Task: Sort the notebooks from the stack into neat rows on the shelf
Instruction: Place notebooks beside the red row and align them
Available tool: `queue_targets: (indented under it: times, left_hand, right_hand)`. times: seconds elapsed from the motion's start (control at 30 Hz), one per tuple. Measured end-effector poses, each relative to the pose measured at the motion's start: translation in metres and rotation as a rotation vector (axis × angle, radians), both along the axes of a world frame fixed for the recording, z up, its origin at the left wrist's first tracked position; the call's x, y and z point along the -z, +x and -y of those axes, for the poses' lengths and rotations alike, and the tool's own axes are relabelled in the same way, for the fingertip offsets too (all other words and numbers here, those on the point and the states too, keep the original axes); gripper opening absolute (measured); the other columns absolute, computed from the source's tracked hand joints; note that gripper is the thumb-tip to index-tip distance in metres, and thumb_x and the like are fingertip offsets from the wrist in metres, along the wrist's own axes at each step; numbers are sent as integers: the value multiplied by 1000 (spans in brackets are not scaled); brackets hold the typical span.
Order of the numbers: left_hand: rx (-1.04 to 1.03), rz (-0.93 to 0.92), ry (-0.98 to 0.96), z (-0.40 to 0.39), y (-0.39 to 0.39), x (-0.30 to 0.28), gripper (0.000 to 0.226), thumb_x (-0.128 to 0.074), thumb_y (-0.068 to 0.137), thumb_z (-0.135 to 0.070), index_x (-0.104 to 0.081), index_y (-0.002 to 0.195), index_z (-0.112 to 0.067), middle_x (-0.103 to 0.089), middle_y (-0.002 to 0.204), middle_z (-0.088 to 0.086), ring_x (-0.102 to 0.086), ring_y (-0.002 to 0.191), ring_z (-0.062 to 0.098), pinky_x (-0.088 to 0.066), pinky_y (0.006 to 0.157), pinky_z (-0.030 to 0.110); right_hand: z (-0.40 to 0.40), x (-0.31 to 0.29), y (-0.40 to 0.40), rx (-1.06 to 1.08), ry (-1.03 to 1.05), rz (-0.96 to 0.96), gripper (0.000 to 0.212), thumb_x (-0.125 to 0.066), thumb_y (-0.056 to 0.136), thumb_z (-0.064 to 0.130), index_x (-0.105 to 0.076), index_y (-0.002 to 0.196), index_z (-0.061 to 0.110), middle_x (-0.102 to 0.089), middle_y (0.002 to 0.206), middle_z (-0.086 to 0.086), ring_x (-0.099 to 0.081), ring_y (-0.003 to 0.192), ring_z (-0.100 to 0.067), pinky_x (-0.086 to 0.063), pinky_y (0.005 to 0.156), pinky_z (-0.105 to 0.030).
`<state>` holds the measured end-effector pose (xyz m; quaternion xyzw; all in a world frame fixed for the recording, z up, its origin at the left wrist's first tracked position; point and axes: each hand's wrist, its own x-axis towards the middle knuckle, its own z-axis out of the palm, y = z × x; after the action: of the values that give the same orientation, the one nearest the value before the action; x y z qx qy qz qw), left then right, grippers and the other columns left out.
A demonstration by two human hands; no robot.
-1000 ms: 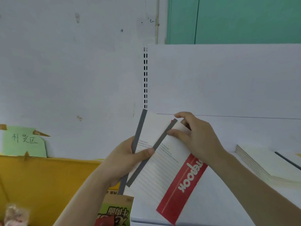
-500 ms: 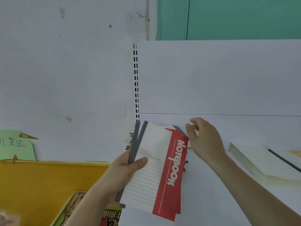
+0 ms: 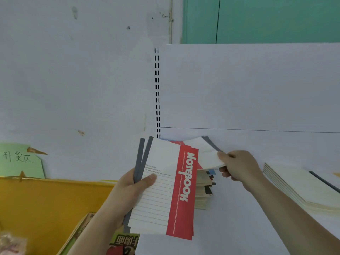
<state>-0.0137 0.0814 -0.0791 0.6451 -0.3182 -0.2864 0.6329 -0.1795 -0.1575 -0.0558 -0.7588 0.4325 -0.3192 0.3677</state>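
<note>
My left hand grips a small bundle of notebooks by the grey spines; the front one is white with a red band reading NOTEBOOK. Behind it, a stack of notebooks stands on the white shelf, mostly hidden. My right hand pinches the edge of the top notebook of that stack, whose cover bends upward. A second, neat pile of cream notebooks lies on the shelf at the right.
The white back panel rises behind the shelf, with a slotted upright at its left edge. At lower left are a yellow bin holding comic books and a green handwritten label.
My right hand let go of the notebook that now sits in my left hand's bundle, reached to the stack behind and pinched the top notebook. The bundle turned upright.
</note>
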Motion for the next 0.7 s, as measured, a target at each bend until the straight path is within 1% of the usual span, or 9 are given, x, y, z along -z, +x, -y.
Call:
queue_targets:
  times: [0.07,0.13,0.17,0.27,0.33,0.43,0.5,0.6,0.7]
  left_hand:
    - [-10,-8,0,0,2,0,20,-62,97,-20,-66,115,-10,-78,103,9,-76,93,31,-58,88,53]
    - [-8,-10,-3,1,0,-1,20,-62,97,-19,-66,114,-10,-78,103,9,-76,93,31,-58,88,52]
    - [-7,-11,-4,2,-1,-1,20,-62,97,-19,-66,114,-10,-78,102,9,-76,92,31,-58,87,52]
    - [-5,-7,4,2,-4,-1,19,-62,97,-20,-66,113,-11,-78,101,8,-76,91,30,-59,86,51]
    - [3,-3,7,2,-5,-2,19,-61,98,-20,-66,113,-11,-78,102,8,-76,92,29,-59,86,51]
    - [1,-10,0,0,-5,-4,20,-61,98,-20,-66,114,-11,-78,102,8,-76,92,29,-59,86,50]
    - [-2,-23,-6,-2,-6,-5,20,-61,98,-20,-66,114,-10,-78,103,9,-76,93,30,-59,87,51]
    - [-8,-43,-9,-4,-6,-5,20,-62,97,-20,-66,115,-10,-78,103,10,-75,94,31,-58,88,52]
    - [-12,-54,-15,-4,-8,-5,20,-62,97,-19,-67,115,-11,-78,103,10,-76,93,32,-58,88,52]
  right_hand:
    - [4,-2,-2,46,-163,-69,36,-53,95,35,-70,80,7,-71,64,-7,-68,57,-21,-50,53,-30]
    - [7,0,-2,95,-285,-245,45,-53,94,41,-70,74,5,-68,65,-9,-65,61,-23,-45,52,-30]
    - [8,0,-1,95,-287,-284,46,-55,94,42,-70,71,5,-67,65,-8,-62,60,-22,-43,51,-30]
    - [5,-2,0,-16,-65,-137,36,-62,93,36,-71,75,6,-71,66,-7,-66,56,-18,-50,48,-28]
    - [1,-2,-1,-52,-28,-125,32,-62,93,35,-72,78,9,-72,63,-4,-68,52,-15,-52,48,-26]
    - [4,1,-3,32,-312,-264,40,-56,93,41,-72,76,9,-71,65,-6,-69,61,-20,-53,57,-33]
    - [3,-6,-7,73,-413,-193,38,-52,97,38,-69,77,9,-69,66,-4,-66,61,-17,-47,51,-28]
    - [0,-25,-16,96,-356,33,27,-46,99,28,-64,85,13,-70,67,0,-63,47,-4,-42,45,-19]
    - [0,-31,-23,65,-311,58,27,-48,97,26,-65,81,12,-71,61,1,-65,46,-7,-49,50,-24]
